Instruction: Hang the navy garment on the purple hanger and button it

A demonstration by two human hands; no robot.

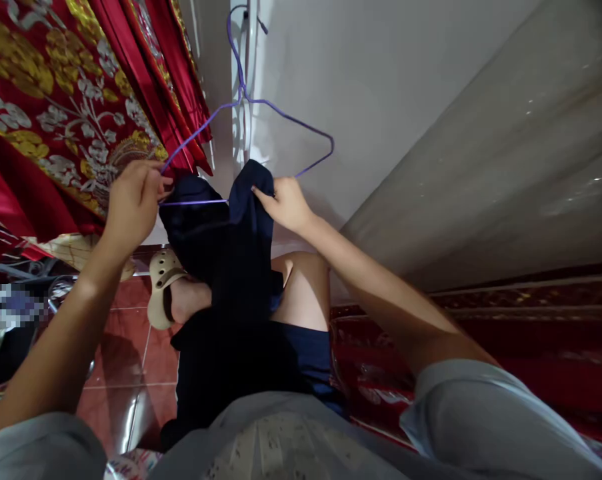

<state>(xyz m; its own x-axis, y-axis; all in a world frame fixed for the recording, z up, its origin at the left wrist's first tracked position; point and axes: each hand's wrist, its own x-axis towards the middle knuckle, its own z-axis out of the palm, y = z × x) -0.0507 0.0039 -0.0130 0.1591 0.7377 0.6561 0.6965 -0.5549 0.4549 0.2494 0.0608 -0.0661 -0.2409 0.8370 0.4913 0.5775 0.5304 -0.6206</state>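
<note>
A purple wire hanger (pixel 291 119) is held up in front of me, its hook near a white metal bar. My left hand (pixel 135 197) is closed round the hanger's left corner. Dark navy cloth (pixel 245 233), a garment whose kind I cannot make out, hangs down over my lap. Part of it passes over the hanger's bottom bar. My right hand (pixel 287 203) pinches a fold of this cloth beside the bar, thumb on the near side. The hanger's lower right part is partly hidden behind the cloth and that hand.
Red curtain cloth (pixel 81 100) with gold and silver flowers hangs at the left. A pale wall (pixel 381 67) rises ahead, with a grey slanted surface (pixel 505 167) to the right. Red patterned fabric (pixel 381 373) lies at my right. A beige clog (pixel 161 290) is on my foot above red tiles (pixel 115 353).
</note>
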